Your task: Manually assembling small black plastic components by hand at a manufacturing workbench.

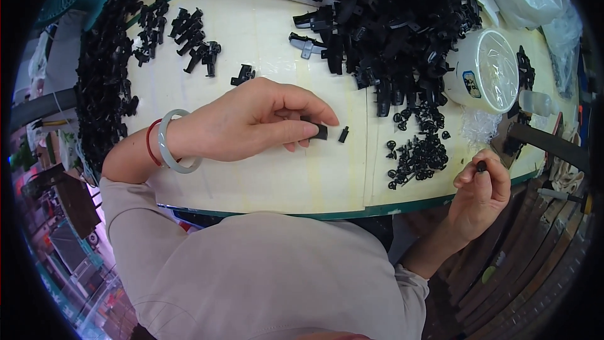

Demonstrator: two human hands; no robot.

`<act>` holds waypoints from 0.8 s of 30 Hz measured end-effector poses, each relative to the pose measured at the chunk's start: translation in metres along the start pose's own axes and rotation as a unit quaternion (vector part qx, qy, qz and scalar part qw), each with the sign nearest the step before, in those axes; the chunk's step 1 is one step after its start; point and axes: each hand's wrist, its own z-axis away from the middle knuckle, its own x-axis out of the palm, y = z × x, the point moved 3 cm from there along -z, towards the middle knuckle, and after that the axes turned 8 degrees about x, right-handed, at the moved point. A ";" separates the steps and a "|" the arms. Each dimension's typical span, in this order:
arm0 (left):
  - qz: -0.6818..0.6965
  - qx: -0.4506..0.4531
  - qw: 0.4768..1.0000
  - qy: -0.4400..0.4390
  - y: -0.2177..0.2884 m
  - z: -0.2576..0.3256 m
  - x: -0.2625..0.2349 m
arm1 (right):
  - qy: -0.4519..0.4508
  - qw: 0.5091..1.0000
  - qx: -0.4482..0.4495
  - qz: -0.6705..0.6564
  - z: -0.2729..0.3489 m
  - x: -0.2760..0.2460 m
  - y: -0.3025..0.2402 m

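My left hand [251, 116] is over the middle of the table, thumb and fingers closed on a black plastic part [323, 132]. Only one end of that part shows past the thumb; the fingers cover the rest. Just to its right, a small black peg-like piece [343, 134] lies apart on the table. Beyond the table's front edge at the right, my right hand [483, 196] pinches a small round black piece [481, 166] between thumb and fingers. Nearest to this hand is a loose pile of small black ring-shaped parts [420, 160].
A big heap of black plastic parts [396, 12] fills the far middle. More black parts [100, 75] line the left edge, with several small clusters [189, 31] beside them. At the right stand a white tub [465, 69] and a small clear bottle [536, 103]. A green edge [314, 215] borders the table.
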 end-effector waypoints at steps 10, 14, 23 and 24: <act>-0.360 0.183 0.915 0.023 0.004 -0.015 0.017 | 0.007 0.993 -0.064 0.096 -0.016 0.014 -0.014; -0.405 0.184 0.893 0.065 0.007 -0.018 0.027 | 0.000 0.994 -0.056 0.095 -0.015 0.017 -0.011; -0.363 0.210 0.908 -0.004 0.002 -0.021 0.023 | 0.031 0.990 -0.074 0.115 -0.015 0.013 -0.015; -0.364 0.211 0.907 -0.008 -0.001 -0.021 0.022 | 0.038 0.989 -0.080 0.122 -0.016 0.013 -0.016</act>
